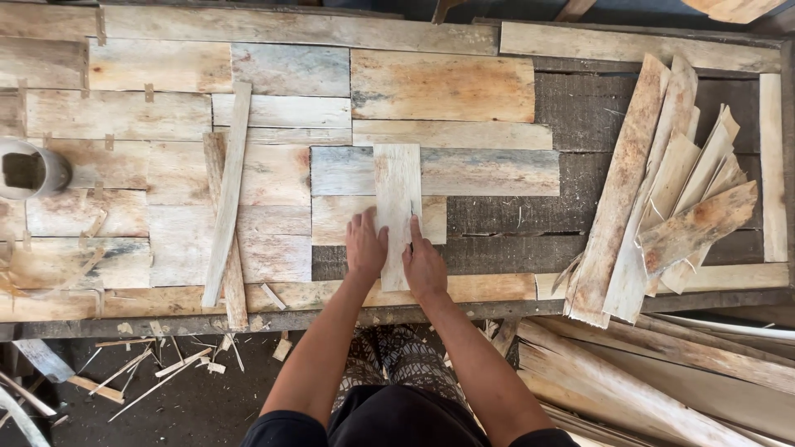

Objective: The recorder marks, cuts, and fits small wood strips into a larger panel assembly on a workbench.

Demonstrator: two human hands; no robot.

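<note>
A pale veneer strip (pixel 397 211) lies on the workbench (pixel 530 228) with its long axis running near to far, crossing the horizontal pieces laid under it. The left hand (pixel 365 245) lies flat, fingers spread open, pressing its left edge; the right hand (pixel 423 263) presses its right edge, and I cannot tell whether something thin sits under the fingers. Two long slats (pixel 228 207) lean crossed to the left. A loose pile of veneer pieces (pixel 662 199) fans out on the right. A grey roll (pixel 29 168) is cut off at the left edge.
</note>
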